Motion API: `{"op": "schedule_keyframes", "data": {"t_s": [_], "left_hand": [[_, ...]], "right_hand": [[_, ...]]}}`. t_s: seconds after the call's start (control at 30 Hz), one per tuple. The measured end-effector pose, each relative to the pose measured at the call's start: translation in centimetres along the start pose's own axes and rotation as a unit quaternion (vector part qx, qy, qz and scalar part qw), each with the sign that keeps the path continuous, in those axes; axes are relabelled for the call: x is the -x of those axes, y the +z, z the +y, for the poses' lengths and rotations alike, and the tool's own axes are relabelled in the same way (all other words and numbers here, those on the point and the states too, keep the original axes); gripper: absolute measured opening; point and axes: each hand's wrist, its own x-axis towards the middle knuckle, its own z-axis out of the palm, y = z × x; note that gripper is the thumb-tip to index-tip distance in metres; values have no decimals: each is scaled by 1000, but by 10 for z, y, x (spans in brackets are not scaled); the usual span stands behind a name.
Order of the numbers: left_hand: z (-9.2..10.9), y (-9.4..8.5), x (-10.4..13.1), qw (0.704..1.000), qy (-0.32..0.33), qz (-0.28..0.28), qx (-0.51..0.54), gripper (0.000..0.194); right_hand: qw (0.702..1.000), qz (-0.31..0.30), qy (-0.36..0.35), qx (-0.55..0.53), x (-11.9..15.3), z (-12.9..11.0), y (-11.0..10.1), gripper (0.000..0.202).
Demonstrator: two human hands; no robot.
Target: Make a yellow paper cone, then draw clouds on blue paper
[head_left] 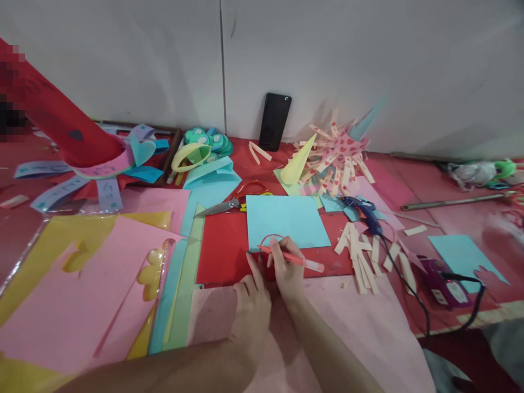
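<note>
A light blue sheet of paper lies on a red sheet in the middle. My right hand holds a red pen, its tip on the blue sheet near the lower left edge, below a red curved line. My left hand lies just left of it, index finger stretched toward the blue sheet's lower left corner, other fingers partly bent, nothing seen in them. Scissors with red handles lie against the blue sheet's left side.
Cut pink paper lies at left, under a red cone with paper strips. A black phone leans on the wall. Right of centre are a blue glue gun, pale strips and a purple power box with black cable.
</note>
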Motion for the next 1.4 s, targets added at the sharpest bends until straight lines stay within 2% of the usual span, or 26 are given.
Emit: {"op": "schedule_keyframes", "data": {"t_s": [0.13,0.27,0.3,0.4,0.47,0.5,0.63,0.8,1.4], "left_hand": [[-10,-13,-5,999,7,-20,25,47],[-52,-32,-30,985,73,-91,128,38],[-65,-34,-40,980,83,-92,154,35],[-97,-28,-72,963,101,-27,249,18],[-110,-16,-90,931,132,11,340,18],[-113,-9,-97,914,152,11,377,17],[-118,10,-109,876,216,-28,431,16],[-121,16,-110,855,225,-33,466,16],[-122,15,-110,853,227,-38,468,15]], "right_hand": [[1000,5,4,-11,0,2,1,31],[1000,18,-4,-19,-1,6,0,31],[1000,19,-3,-19,-1,6,0,31],[1000,18,-1,-22,-1,5,0,31],[1000,16,-2,-18,-1,5,0,30],[1000,16,-3,-13,-1,5,0,30],[1000,10,1,21,1,6,2,32],[997,-12,5,77,2,4,4,34],[995,-25,-5,93,2,8,5,32]]}}
